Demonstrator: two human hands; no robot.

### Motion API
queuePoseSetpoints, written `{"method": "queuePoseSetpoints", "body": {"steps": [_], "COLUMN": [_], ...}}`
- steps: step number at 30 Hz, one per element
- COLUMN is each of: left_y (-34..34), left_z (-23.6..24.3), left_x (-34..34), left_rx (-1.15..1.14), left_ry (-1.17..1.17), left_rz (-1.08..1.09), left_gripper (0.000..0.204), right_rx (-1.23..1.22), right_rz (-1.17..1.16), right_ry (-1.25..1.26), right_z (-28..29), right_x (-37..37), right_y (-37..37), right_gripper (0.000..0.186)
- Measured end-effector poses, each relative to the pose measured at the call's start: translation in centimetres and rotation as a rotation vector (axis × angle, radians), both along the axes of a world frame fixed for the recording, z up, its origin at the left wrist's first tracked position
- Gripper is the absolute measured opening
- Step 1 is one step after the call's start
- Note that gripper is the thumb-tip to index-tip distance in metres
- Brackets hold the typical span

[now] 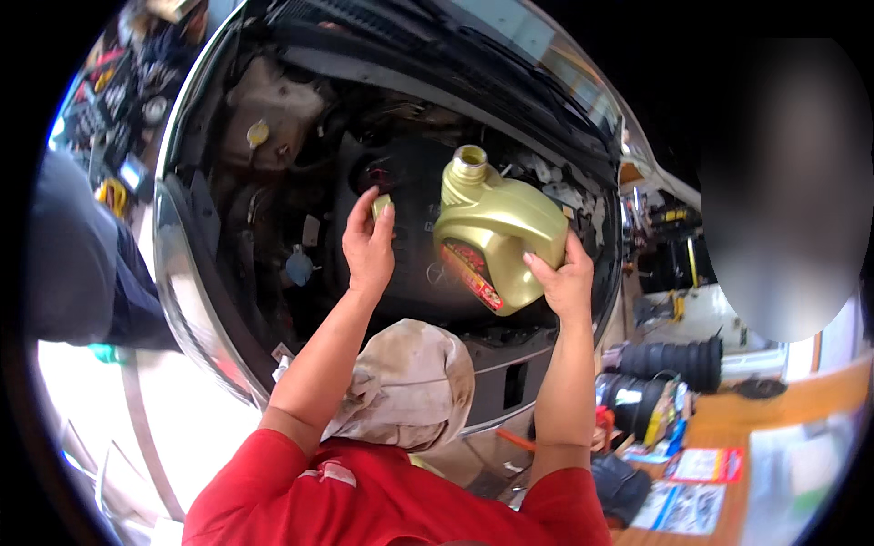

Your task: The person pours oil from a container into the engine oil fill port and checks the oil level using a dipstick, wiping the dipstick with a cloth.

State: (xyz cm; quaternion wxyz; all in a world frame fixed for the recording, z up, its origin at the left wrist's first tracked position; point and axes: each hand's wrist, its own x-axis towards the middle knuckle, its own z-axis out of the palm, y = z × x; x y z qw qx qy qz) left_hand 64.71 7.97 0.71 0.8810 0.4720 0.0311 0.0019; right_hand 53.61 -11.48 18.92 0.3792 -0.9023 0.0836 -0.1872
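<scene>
My right hand (566, 282) grips the handle side of a gold plastic oil jug (505, 218), its fingers partly hidden behind it. The jug is held tilted above the engine, and its neck (470, 159) is uncapped and points away from me. Between the thumb and fingers of my left hand (369, 250) is a small gold cap (381, 206). Under both hands lies the black engine cover (410, 282). Just beyond my left fingertips, a dark round opening with a reddish patch (375, 173) shows in the cover.
A pale stained cloth (405, 382) hangs over the car's front edge. Left in the engine bay are a yellowish cap (259, 135) and a blue cap (299, 267). Another person's dark-clad leg (137, 282) stands at the left. Tools and papers (683, 500) lie on the right.
</scene>
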Motion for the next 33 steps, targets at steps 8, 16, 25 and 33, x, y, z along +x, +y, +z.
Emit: {"method": "queuePoseSetpoints", "body": {"steps": [8,16,25,33], "left_y": [3.9,5.6,0.2,3.5], "left_z": [18.1,22.5,16.1,1.5], "left_x": [-4.7,-13.8,-30.1,-29.2], "left_rx": [0.708,0.692,0.287,0.488], "left_ry": [-1.012,-1.445,-1.525,-0.915], "left_rz": [-0.234,-0.813,-1.472,-1.149], "left_gripper": [0.041,0.044,0.071,0.051], "right_rx": [-0.171,-0.165,0.275,0.5], "right_rz": [-0.061,-0.196,-0.864,-1.646], "right_ry": [-0.03,-0.152,-0.076,-0.374], "right_z": [7.1,7.6,-1.9,-7.9], "right_x": [-15.0,-31.1,-55.2,-78.6], "right_y": [7.5,12.9,21.1,24.5], "right_gripper": [0.062,0.048,0.063,0.039]}}
